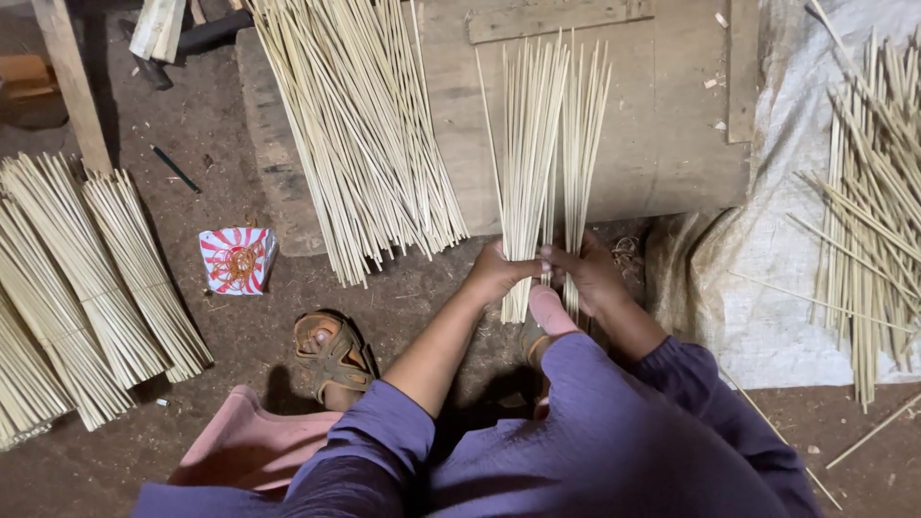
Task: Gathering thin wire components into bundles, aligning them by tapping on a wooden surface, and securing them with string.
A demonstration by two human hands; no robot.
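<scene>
We are looking down into a rough craft workshop where thin bamboo sticks are worked by hand. The floor [221,134] is bare packed earth, littered with chips. A heavy, worn wooden bench [662,115] sits low on it, and a loose heap of sticks [360,125] leans across it. To the left we see tied bundles [91,278] of the same sticks laid side by side. To the right, more loose sticks [868,201] lie scattered on a white woven sheet [758,297]. Timber offcuts [67,77] rest by the far edge. The person sits low, sandalled foot [331,355] on the dirt.
</scene>
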